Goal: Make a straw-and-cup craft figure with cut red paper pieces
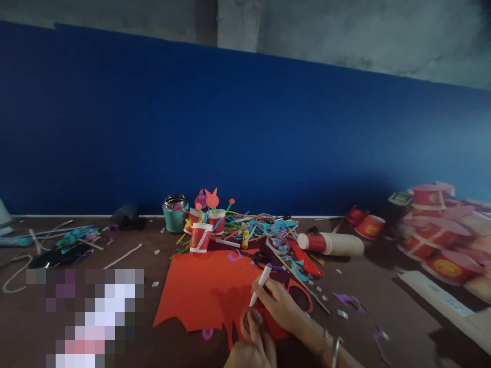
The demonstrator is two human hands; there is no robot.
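A large sheet of red-orange paper (207, 291) with a jagged, cut-away front edge lies on the brown table before me. My left hand (253, 350) presses its fingers down on a small round, ring-like object (245, 323) at the paper's front right part; its exact kind is hard to see. Just above it, my right hand (278, 304) grips a white marker (261, 286) with a purple end, its tip slanting down to the ring's far edge. A red cut-out piece (301, 296) with a round hole is beside the right hand. Black-handled scissors (261, 258) rest at the paper's far edge.
Decorated red paper cups (200, 238), a teal jar (175, 212) and a heap of coloured strips (257, 225) stand behind the paper. Stacked white cups (333, 244) lie on their side. More red cups (433, 230) are piled at right. Paper scraps (349, 301) are scattered about.
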